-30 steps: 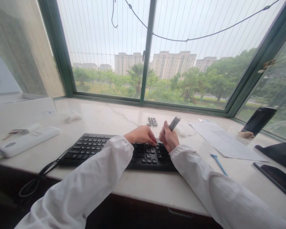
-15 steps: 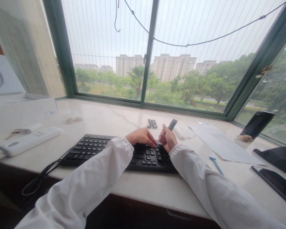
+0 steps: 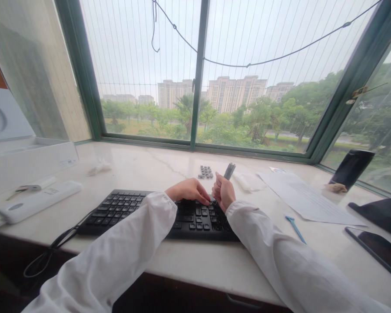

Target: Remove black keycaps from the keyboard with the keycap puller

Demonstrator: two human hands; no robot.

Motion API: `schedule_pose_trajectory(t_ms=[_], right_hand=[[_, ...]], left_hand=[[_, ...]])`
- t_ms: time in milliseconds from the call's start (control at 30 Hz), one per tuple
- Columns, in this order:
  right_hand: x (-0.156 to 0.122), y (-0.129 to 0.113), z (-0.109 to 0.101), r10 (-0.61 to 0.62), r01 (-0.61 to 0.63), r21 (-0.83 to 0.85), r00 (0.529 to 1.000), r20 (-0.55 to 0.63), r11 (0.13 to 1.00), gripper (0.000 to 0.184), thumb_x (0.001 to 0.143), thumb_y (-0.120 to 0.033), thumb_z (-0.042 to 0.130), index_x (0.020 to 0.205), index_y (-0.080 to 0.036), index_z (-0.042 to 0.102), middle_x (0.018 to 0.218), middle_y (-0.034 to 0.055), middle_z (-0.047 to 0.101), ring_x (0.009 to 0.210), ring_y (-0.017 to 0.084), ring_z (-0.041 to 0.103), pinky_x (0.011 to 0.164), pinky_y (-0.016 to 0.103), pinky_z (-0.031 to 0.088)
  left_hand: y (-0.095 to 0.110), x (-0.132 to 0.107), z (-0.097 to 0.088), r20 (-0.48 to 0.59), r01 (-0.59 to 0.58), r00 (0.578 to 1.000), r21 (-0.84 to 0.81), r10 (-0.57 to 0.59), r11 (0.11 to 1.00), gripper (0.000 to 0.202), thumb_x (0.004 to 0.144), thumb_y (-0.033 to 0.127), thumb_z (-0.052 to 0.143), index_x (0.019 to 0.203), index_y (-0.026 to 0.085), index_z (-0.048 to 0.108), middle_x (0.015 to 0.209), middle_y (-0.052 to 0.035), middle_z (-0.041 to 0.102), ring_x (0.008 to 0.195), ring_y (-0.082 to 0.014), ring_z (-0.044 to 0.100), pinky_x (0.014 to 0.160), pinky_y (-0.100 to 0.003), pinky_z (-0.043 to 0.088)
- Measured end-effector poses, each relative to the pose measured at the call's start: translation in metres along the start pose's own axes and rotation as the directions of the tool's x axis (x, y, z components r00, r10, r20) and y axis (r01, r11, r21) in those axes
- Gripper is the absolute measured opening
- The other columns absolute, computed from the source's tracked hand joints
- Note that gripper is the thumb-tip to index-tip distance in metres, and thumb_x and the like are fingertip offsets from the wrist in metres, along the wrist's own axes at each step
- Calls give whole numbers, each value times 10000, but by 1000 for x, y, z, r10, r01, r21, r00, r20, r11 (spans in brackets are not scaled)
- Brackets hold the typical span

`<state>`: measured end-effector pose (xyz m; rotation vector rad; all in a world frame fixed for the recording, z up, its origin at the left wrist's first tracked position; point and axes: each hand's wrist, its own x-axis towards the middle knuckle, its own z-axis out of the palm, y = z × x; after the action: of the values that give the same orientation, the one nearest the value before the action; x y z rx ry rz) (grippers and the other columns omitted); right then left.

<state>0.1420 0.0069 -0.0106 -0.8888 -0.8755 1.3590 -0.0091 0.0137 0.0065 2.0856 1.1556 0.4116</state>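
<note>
A black keyboard [image 3: 124, 208] lies on the pale stone sill in front of me. My left hand [image 3: 187, 191] rests on its right part with the fingers curled down onto the keys. My right hand [image 3: 223, 191] is closed in a fist around a grey metal tool [image 3: 229, 171] whose upper end sticks up; its lower tip meets the keys beside my left fingertips. A small group of removed black keycaps [image 3: 206, 171] sits on the sill just beyond both hands.
Papers [image 3: 304, 195], a blue stick [image 3: 295, 229] and a propped dark phone [image 3: 352, 167] lie to the right; another phone [image 3: 378, 250] is near the edge. A white remote [image 3: 35, 202] and box [image 3: 29, 158] are left. The keyboard cable [image 3: 55, 243] hangs off the front.
Both hands stayed on the keyboard's right part. The tool in my right hand has swung more upright. The view shifted slightly.
</note>
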Motion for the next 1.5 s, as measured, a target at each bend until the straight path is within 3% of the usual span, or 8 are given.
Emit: schedule_pose_trajectory(t_ms=[233, 467, 633, 800, 967, 1200, 1300, 1500], right_hand=[[-5, 4, 6, -29, 33, -126, 999, 33, 992, 528, 803, -478, 581, 501, -232, 225, 363, -93, 182, 323, 50, 151, 308, 210, 101], [-12, 9, 5, -196, 216, -128, 969, 154, 968, 510, 767, -489, 637, 526, -222, 276, 394, -90, 226, 355, 56, 199, 332, 215, 172], [-15, 11, 3, -227, 251, -113, 955, 191, 961, 489, 775, -538, 613, 555, -215, 320, 415, -96, 228, 370, 53, 180, 342, 216, 152], [-18, 12, 2, -355, 419, -274, 899, 255, 865, 501, 778, -555, 608, 524, -195, 367, 439, -66, 315, 401, 58, 266, 378, 221, 218], [-20, 11, 2, -430, 493, -292, 866, 254, 820, 499, 809, -557, 567, 523, -195, 378, 438, -67, 302, 401, 61, 255, 389, 229, 211], [-35, -1, 4, -654, 706, -352, 706, 272, 615, 483, 879, -469, 504, 514, -199, 340, 478, -54, 305, 458, 76, 292, 456, 244, 245], [-28, -12, -3, -655, 652, -484, 730, 194, 583, 488, 871, -501, 489, 516, -204, 336, 466, -52, 321, 462, 84, 306, 467, 248, 259], [-5, -35, -26, -396, 364, -811, 900, 181, 458, 494, 807, -565, 499, 490, -186, 468, 455, -18, 440, 485, 123, 416, 516, 265, 315]], left_hand=[[5, -3, -2, 13, -21, 1000, -3, 21, 1000, 398, 571, 424, 763, 898, 197, 775, 677, 2, 681, 622, -127, 520, 594, -235, 377], [4, -2, -1, -7, -66, 998, 26, 66, 997, 350, 599, 431, 753, 838, 176, 776, 683, -8, 684, 658, -133, 559, 614, -225, 382], [-2, 0, 2, -23, -94, 995, 13, 94, 995, 367, 598, 460, 748, 822, 171, 773, 692, -9, 688, 685, -144, 576, 630, -225, 388], [-2, 2, 2, -26, -116, 993, 0, 116, 993, 318, 598, 433, 751, 747, 152, 768, 610, 3, 644, 624, -125, 548, 596, -220, 371], [0, 1, 2, -28, -95, 995, 13, 95, 995, 342, 591, 459, 754, 755, 159, 772, 618, 4, 649, 622, -123, 543, 601, -224, 371], [0, -2, 1, 0, -80, 997, -33, 80, 996, 391, 586, 468, 761, 842, 173, 774, 704, -17, 688, 656, -124, 547, 574, -219, 364], [1, -3, -1, 32, -66, 997, -108, 70, 992, 438, 582, 489, 762, 874, 163, 766, 763, -44, 701, 660, -129, 547, 521, -213, 351], [0, -1, -1, -57, -54, 997, -204, 44, 977, 457, 612, 509, 743, 871, 132, 739, 795, -71, 707, 540, -93, 512, 502, -216, 383]])
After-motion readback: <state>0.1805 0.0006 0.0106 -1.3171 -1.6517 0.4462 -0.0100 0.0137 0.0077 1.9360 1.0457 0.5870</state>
